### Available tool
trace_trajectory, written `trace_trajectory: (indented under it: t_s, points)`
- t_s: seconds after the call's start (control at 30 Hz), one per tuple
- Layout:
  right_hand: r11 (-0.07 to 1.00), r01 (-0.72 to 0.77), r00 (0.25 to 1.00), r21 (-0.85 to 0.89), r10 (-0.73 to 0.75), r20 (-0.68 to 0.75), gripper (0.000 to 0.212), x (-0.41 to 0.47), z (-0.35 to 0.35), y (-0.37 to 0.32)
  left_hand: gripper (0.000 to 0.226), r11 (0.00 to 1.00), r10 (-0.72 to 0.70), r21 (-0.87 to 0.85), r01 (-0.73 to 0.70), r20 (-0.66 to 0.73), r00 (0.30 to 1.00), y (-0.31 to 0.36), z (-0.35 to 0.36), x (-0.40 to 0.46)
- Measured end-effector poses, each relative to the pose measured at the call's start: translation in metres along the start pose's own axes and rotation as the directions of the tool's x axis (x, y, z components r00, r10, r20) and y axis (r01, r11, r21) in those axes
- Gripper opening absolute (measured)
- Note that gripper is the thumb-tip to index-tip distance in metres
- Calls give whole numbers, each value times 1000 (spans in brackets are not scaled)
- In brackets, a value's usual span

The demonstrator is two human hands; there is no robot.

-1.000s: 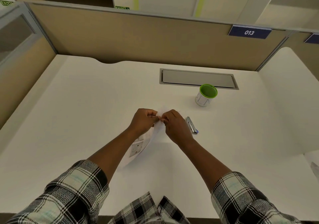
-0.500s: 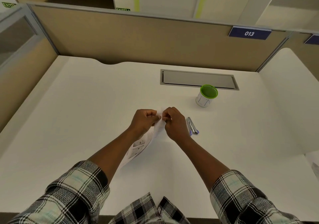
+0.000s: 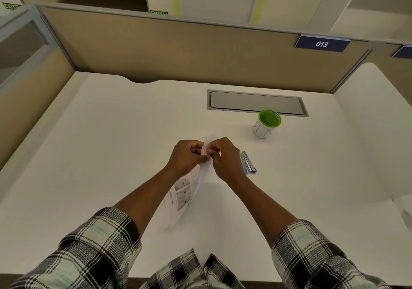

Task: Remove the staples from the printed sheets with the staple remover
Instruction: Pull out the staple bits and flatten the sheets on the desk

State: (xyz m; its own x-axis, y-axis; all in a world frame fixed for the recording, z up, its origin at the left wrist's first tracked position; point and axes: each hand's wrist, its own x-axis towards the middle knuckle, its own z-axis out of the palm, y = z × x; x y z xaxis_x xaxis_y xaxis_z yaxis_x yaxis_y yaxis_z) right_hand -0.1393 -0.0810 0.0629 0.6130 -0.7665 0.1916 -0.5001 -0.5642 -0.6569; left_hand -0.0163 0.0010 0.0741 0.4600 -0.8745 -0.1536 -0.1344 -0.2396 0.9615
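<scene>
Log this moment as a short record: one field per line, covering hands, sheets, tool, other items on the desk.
left hand: pinching the top of the printed sheets
right hand: pinching the same top edge, close to the left hand
printed sheets: lifted at the top, lower end down by the desk
staple remover: lying on the desk right of the right hand, not held
cup: white, green inside, upright, beyond the remover
staple: too small to see
</scene>
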Motion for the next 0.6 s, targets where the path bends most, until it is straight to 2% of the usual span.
trace_trajectory:
  t_s: [0.13, 0.3, 0.6]
  points:
    - [999, -3, 1000, 41, 3, -1, 29, 1, 3, -5, 26, 1000, 13, 26, -12, -57, 998, -2, 4, 1]
    - [979, -74, 994, 190, 88, -67, 11, 2, -5, -4, 20, 996, -65, -66, 60, -80, 995, 0, 0, 2]
    - [937, -159, 970, 311, 207, -129, 7, 11, -14, 14, 8, 970, -160, -200, 139, -94, 983, 13, -13, 6]
